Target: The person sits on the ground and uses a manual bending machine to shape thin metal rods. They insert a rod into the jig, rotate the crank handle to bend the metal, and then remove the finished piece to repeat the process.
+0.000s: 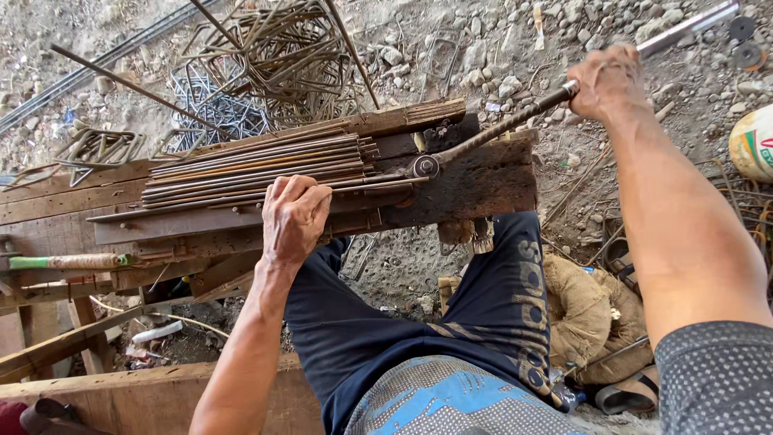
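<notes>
Nearest: dark blue trousers (pixel 419 322) with pale striping, knees bent below the work. Burlap sack (pixel 580 318) bunched just right of the legs, sandals (pixel 632 395) beside it. Low left, timber beams (pixel 137 395) and scrap.

Mid-scene: rough wooden bench (pixel 475 181), dark and worn, running left to right. Left hand (pixel 295 216) pressed down on the near edge of a bundle of steel rods (pixel 258 165), fingers curled over the rods, pinning them flat against the planks. Rods rusty, lying side by side lengthwise along the bench, ends reaching right toward a pivot bolt (pixel 425 166). Green-tipped tool handle (pixel 68 262) lying on the lower ledge at far left.

Right of the bench: right hand (pixel 608 80) closed tight round a long lever bar (pixel 515 121), arm stretched out. Bar slanting up from the pivot to the far right, pale metal pipe (pixel 692 22) extending past the fist.

Beyond: heap of bent stirrups (pixel 274 56) piled on gravel behind the bench, loose straight rods leaning across. More bent stirrups far left. Stony ground throughout. White sack (pixel 753 143) at right edge.
</notes>
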